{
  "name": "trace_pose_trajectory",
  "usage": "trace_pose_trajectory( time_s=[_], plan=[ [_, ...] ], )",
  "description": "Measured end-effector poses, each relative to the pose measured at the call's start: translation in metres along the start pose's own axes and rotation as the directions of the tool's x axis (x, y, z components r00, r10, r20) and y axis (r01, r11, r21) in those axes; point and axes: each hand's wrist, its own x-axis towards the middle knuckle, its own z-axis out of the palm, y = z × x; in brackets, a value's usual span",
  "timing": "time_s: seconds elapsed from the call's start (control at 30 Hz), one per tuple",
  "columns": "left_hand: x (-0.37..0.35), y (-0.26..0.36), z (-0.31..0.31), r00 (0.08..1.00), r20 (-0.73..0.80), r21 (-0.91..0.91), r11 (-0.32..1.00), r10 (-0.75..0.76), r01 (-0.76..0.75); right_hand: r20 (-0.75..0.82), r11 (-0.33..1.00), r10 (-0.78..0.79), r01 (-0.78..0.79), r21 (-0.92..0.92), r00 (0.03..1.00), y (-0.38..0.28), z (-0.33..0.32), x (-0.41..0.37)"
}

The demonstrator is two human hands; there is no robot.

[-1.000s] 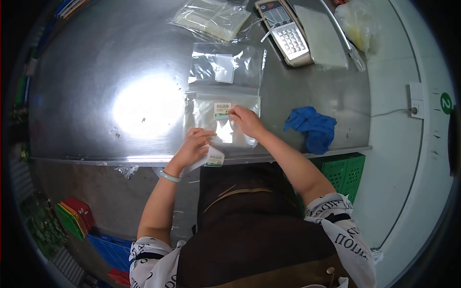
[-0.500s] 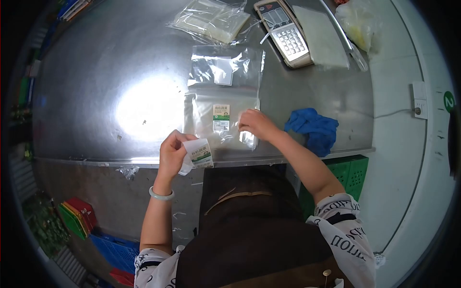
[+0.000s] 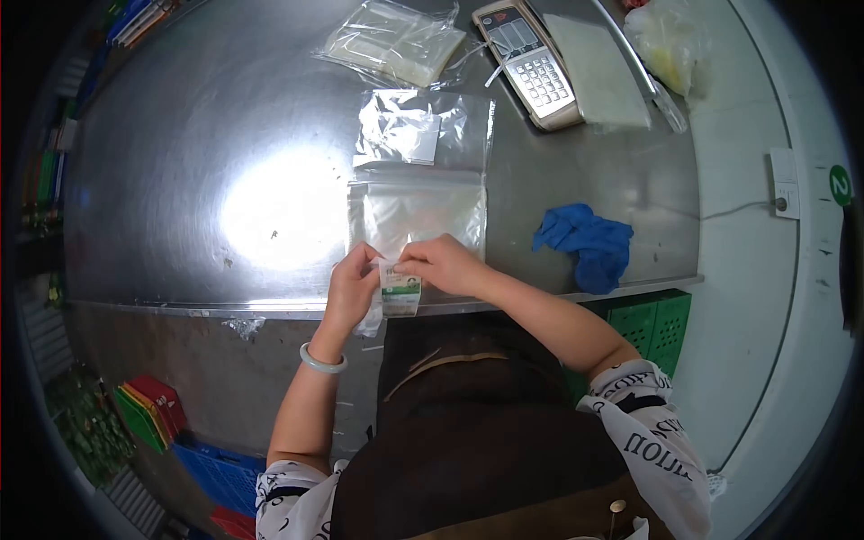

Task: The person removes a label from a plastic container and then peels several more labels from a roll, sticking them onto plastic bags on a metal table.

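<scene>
A strip of printed labels [image 3: 401, 292], white with a green band, is pinched in my left hand [image 3: 349, 286] at the table's front edge. My right hand [image 3: 445, 265] is closed at the strip's upper edge, its thumb and fingertips on the label. Behind both hands lies a clear plastic bag [image 3: 423, 211], flat on the metal table, its lower part partly covered by my hands. Farther back, another clear bag [image 3: 373, 135] shows a white rectangle [image 3: 418, 139] through its film.
A blue cloth [image 3: 589, 247] lies crumpled on the right of the metal table [image 3: 162, 162]. At the back are a keypad device [image 3: 535, 76], a pack of plastic bags [image 3: 396, 40] and a flat translucent sheet [image 3: 598, 76]. Below the right edge stands a green crate [image 3: 661, 324].
My right hand has moved left from the bag's right side to the label strip in my left hand. The label seen on the near bag is no longer visible there.
</scene>
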Motion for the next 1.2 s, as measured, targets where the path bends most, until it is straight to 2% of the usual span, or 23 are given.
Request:
trace_pose_trajectory(
  time_s=[0.07,0.13,0.17,0.23,0.27,0.3,0.33,0.4,0.43,0.47,0.5,0.57,0.67,0.77,0.8,0.83,0.87,0.97,1.03,1.07,1.1,1.17,1.2],
  plan=[
    [0.005,-0.018,-0.011,1.000,-0.024,0.270,0.963,0.014,-0.006,-0.090,0.996,0.075,-0.071,0.054,0.993,0.001,-0.009,0.002],
    [0.009,-0.037,-0.021,0.997,-0.071,0.335,0.941,-0.019,0.042,-0.244,0.972,0.173,-0.125,0.200,0.954,0.013,-0.022,0.015],
    [0.011,-0.046,-0.021,0.995,-0.094,0.366,0.928,-0.034,0.067,-0.324,0.992,0.108,-0.081,0.096,0.940,0.022,-0.028,0.024],
    [0.018,-0.059,-0.015,0.990,-0.135,0.164,0.985,-0.026,0.048,-0.456,0.992,-0.044,-0.014,-0.122,0.889,0.044,-0.033,0.044],
    [0.021,-0.065,-0.013,0.987,-0.156,0.062,0.998,-0.023,0.033,-0.383,0.941,-0.101,-0.037,-0.336,0.918,0.058,-0.028,0.050],
    [0.022,-0.067,-0.018,0.983,-0.119,0.109,0.983,-0.137,0.150,-0.299,0.844,-0.141,-0.044,-0.535,0.944,0.062,-0.024,0.056],
    [0.023,-0.068,-0.018,0.985,-0.122,0.113,0.984,-0.124,0.138,-0.208,0.706,-0.161,-0.035,-0.708,0.965,0.067,-0.022,0.061],
    [0.026,-0.070,-0.018,0.987,-0.123,0.122,0.986,-0.101,0.116,-0.265,0.715,-0.070,-0.137,-0.685,0.962,0.066,-0.033,0.060],
    [0.026,-0.071,-0.018,0.996,-0.077,-0.095,0.994,-0.054,0.047,-0.312,0.747,-0.029,-0.187,-0.638,0.950,0.060,-0.042,0.055],
    [0.022,-0.070,-0.019,0.996,-0.056,-0.090,0.994,-0.066,0.061,-0.356,0.774,0.019,-0.240,-0.586,0.934,0.059,-0.048,0.047],
    [0.018,-0.059,-0.022,0.997,-0.037,-0.083,0.994,-0.072,0.068,-0.203,0.774,-0.159,-0.006,-0.633,0.966,0.068,-0.053,0.035],
    [0.016,-0.056,-0.025,0.998,-0.057,0.033,0.999,-0.023,0.025,0.117,0.645,-0.496,0.456,-0.613,0.860,0.093,-0.055,0.015],
    [0.016,-0.060,-0.036,0.996,0.081,-0.111,0.993,-0.031,0.040,0.092,0.713,-0.424,0.395,-0.579,0.901,0.120,-0.042,0.007],
    [0.013,-0.030,-0.031,0.998,0.017,-0.172,0.984,0.056,-0.052,0.095,0.860,-0.163,0.188,-0.474,0.982,0.115,-0.050,0.019],
    [0.012,-0.022,-0.030,0.996,-0.005,-0.199,0.976,0.090,-0.089,-0.112,0.983,-0.079,0.059,-0.174,0.991,0.111,-0.055,0.021],
    [0.013,-0.016,-0.030,0.998,-0.007,-0.181,0.981,0.062,-0.062,-0.278,0.986,0.069,-0.024,0.165,0.958,0.108,-0.063,0.023],
    [0.013,-0.011,-0.031,0.999,-0.010,-0.166,0.985,0.033,-0.035,-0.374,0.869,0.259,-0.046,0.492,0.890,0.104,-0.070,0.025],
    [0.016,0.002,-0.020,0.999,-0.020,-0.187,0.982,0.032,-0.036,-0.885,0.971,0.020,0.202,0.128,0.465,0.066,-0.094,0.028],
    [0.020,0.008,-0.006,1.000,0.006,-0.197,0.980,0.027,-0.025,-0.615,0.984,-0.107,0.171,0.047,0.782,0.058,-0.051,0.026],
    [0.021,0.010,0.000,0.999,0.033,-0.192,0.981,0.003,0.003,-0.376,0.991,-0.116,0.134,0.022,0.920,0.048,-0.027,0.021],
    [0.022,0.011,0.004,0.998,0.060,-0.185,0.982,-0.021,0.032,-0.107,0.995,-0.103,0.103,-0.010,0.989,0.035,-0.009,0.014],
    [0.026,-0.010,0.003,0.999,0.039,-0.047,0.999,0.022,-0.020,0.011,0.992,0.117,-0.117,0.047,0.993,0.006,-0.002,0.006],
    [0.027,-0.017,0.002,0.999,0.027,0.022,0.999,0.043,-0.044,-0.042,0.991,0.101,-0.097,0.088,0.994,0.013,-0.002,0.008]
  ],
)
